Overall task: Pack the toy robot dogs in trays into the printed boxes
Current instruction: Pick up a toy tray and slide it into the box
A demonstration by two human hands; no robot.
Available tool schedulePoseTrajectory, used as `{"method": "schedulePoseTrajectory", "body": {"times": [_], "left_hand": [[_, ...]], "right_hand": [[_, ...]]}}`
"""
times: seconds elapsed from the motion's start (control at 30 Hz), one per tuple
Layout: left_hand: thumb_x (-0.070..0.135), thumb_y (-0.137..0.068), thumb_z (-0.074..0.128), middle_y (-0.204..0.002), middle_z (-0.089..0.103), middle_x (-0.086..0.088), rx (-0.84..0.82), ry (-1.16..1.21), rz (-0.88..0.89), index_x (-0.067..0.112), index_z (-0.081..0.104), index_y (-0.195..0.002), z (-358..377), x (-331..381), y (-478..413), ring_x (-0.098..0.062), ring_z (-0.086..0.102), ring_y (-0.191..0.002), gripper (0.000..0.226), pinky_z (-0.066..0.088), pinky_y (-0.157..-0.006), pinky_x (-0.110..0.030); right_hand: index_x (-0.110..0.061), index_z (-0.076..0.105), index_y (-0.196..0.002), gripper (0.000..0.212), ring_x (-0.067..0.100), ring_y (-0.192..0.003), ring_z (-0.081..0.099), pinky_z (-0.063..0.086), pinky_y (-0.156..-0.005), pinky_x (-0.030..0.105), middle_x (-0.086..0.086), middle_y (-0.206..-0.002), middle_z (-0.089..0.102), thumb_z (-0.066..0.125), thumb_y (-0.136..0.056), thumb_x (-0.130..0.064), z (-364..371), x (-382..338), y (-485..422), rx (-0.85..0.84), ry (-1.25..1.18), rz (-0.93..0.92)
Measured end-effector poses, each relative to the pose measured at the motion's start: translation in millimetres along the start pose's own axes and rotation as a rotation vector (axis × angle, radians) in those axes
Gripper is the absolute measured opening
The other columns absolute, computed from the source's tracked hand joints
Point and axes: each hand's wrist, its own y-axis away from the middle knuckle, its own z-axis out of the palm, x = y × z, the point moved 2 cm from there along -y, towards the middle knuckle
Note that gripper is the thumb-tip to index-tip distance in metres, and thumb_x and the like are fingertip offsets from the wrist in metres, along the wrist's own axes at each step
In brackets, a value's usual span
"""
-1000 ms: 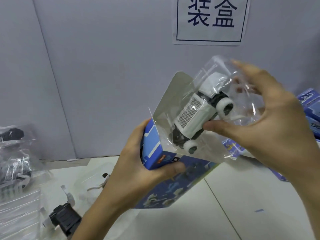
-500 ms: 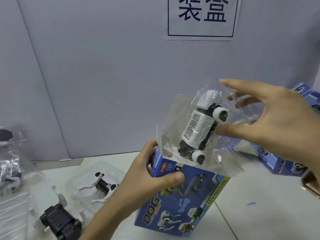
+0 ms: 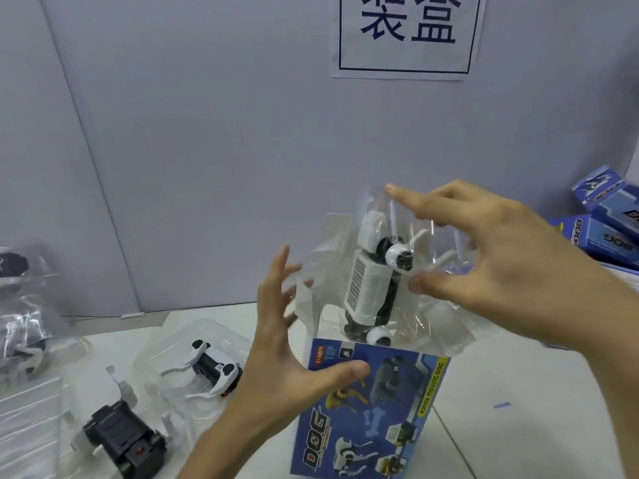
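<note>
Left hand (image 3: 276, 368) now spread, thumb on one printed box (image 3: 380, 409); right hand (image 3: 501, 257) tight on one dog tray (image 3: 366, 292).

A wall sign (image 3: 404, 32) read "装盒". The box (image 3: 366, 409) bore "DOG" and "FUNNY MOVING DOG"; the stacked boxes (image 3: 605, 233) at right also showed "DOG".

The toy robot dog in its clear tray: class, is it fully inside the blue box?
No: the toy robot dog and its clear tray rise above the top of the blue box, held by the right hand.
</note>
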Motion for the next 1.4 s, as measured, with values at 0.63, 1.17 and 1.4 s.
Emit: {"method": "schedulePoseTrajectory", "body": {"times": [0.63,1.17,1.4], "left_hand": [[0.036,-0.087,0.055,-0.085,0.069,0.009,0.019,-0.256,0.189,0.024,0.069,-0.081,-30.7,12.7,-12.6,-0.02,0.063,-0.093,0.019,0.048,-0.082,-0.03],[0.021,-0.081,0.054,-0.119,0.057,0.005,0.096,-0.224,0.292,0.017,0.056,-0.115,-20.2,9.0,-9.4,-0.023,0.057,-0.115,0.034,0.045,-0.093,-0.022],[0.021,-0.076,0.046,-0.115,0.064,0.011,0.067,-0.305,0.283,0.016,0.07,-0.089,-20.1,6.2,-8.0,-0.018,0.059,-0.112,0.028,0.044,-0.086,-0.019]], "right_hand": [[-0.035,0.072,-0.109,0.033,0.001,-0.117,0.057,0.053,-0.092,0.024,-0.02,-0.115,0.065,0.079,-0.081,-0.02,15.8,5.8,-9.1,0.147,-0.38,-0.115],[-0.042,0.072,-0.111,0.023,-0.007,-0.119,0.055,0.041,-0.097,0.014,-0.029,-0.116,0.066,0.057,-0.096,-0.036,15.8,-1.9,-5.5,0.065,-0.336,-0.174],[-0.044,0.064,-0.123,0.035,0.002,-0.114,0.056,0.045,-0.1,0.028,-0.022,-0.125,0.065,0.046,-0.099,-0.026,72.7,-17.3,-11.0,-0.371,-0.058,-0.084]]}}
